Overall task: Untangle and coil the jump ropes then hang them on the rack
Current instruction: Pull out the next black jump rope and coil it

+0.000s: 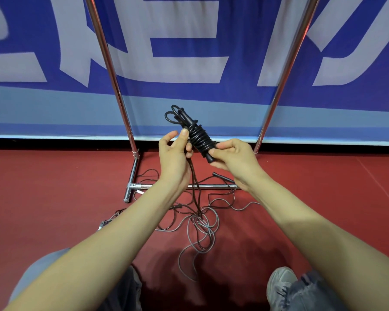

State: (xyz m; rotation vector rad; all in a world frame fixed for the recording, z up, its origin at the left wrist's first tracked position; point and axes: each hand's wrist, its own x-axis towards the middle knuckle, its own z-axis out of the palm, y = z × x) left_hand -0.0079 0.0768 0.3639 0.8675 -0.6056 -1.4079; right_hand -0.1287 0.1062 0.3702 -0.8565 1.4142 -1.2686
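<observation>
A black jump rope is wound in tight turns around its handles, forming a slanted bundle held in front of me. My right hand grips the bundle's lower end. My left hand pinches the loose black cord beside the coil, and that cord hangs down to the floor. Below lies a tangle of grey and dark ropes on the red floor. Another black handle lies near the rack's base bar.
The metal rack has two slanted chrome posts and a floor bar. Behind it hangs a blue and white banner. My knees and a grey shoe are at the bottom edge.
</observation>
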